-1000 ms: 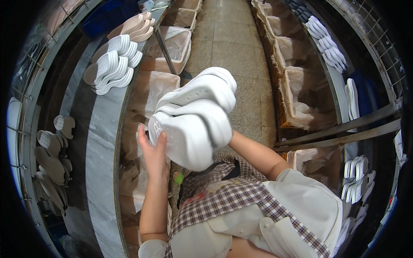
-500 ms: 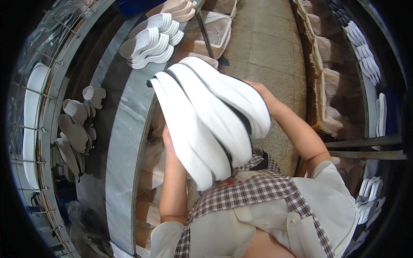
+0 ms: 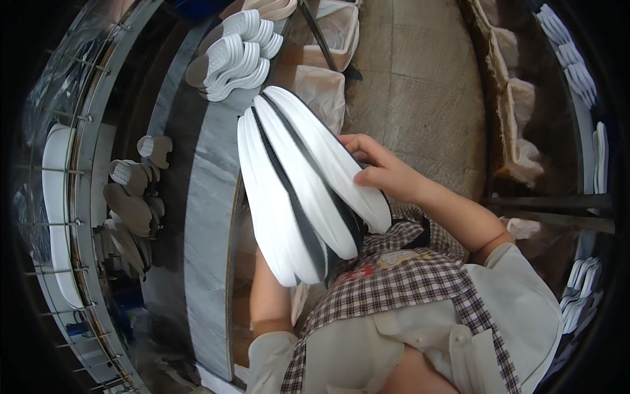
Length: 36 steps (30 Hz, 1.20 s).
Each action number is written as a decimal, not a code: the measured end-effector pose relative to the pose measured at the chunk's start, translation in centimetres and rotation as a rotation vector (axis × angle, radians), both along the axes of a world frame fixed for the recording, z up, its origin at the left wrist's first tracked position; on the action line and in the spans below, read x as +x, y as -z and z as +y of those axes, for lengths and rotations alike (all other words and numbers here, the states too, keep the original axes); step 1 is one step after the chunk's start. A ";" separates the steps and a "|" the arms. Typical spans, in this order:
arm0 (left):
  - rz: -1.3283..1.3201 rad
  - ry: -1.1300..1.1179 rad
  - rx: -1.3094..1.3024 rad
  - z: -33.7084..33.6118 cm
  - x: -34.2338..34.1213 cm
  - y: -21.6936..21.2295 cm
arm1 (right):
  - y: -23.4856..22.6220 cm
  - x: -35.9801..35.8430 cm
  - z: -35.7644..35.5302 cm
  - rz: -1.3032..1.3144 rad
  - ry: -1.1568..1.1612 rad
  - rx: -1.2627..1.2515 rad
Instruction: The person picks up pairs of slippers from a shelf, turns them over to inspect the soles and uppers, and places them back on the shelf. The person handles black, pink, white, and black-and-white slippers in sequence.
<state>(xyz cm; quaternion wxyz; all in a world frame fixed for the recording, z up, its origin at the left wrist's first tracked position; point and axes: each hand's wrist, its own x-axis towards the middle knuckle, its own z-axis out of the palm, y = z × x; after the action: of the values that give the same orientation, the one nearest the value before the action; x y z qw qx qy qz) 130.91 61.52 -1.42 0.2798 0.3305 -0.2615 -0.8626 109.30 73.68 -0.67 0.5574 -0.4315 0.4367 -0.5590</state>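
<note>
A stack of several white insoles (image 3: 315, 157) with dark undersides is held in front of my body, tilted and fanned slightly apart. My right hand (image 3: 380, 167) grips the outermost insole on the right side, its thumb on the white face and its fingers round the far edge. From below, my left forearm (image 3: 270, 299) reaches up behind the stack's lower left end. The insoles hide my left hand and its fingers.
To the left runs a grey marbled worktop (image 3: 213, 217), with stacked white perforated insoles (image 3: 239, 62) at its far end. Beige insoles (image 3: 131, 207) stand further left. Lined baskets (image 3: 321, 92) sit beyond the worktop. A shelf along the right holds more white insoles (image 3: 577, 75).
The stack has turned more edge-on, showing more dark undersides. My right hand has come into fuller view, thumb over the outer insole. My left hand's visible part is now hidden.
</note>
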 end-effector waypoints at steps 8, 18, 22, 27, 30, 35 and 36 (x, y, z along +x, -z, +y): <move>0.238 0.088 0.082 0.4 -0.9 1.3 | 1.3 -0.8 -0.8 -0.914 -0.106 -0.066; 0.340 0.136 0.121 1.2 -2.3 2.1 | 6.6 0.9 0.9 -0.720 0.007 0.020; 0.416 0.151 0.145 1.1 -2.1 1.9 | 8.2 1.5 0.7 -1.172 -0.050 0.015; 0.511 0.144 0.142 0.5 -1.1 1.3 | 9.5 2.3 -1.0 -1.355 -0.130 0.013; 0.524 0.144 0.134 0.0 -1.0 1.0 | 9.3 2.0 -0.8 -1.343 -0.121 0.039; 0.477 0.143 0.106 -0.2 -1.0 0.6 | 8.8 1.1 0.7 -1.137 0.036 0.099; 0.471 0.146 0.105 -0.2 -1.0 0.6 | 8.9 1.2 0.7 -1.075 0.033 0.067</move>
<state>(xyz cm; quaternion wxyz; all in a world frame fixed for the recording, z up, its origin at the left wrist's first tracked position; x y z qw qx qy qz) 129.93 61.31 -2.01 0.2526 0.1149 -0.1672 -0.9461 110.48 74.36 -9.56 0.7067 -0.0597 0.1142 -0.6957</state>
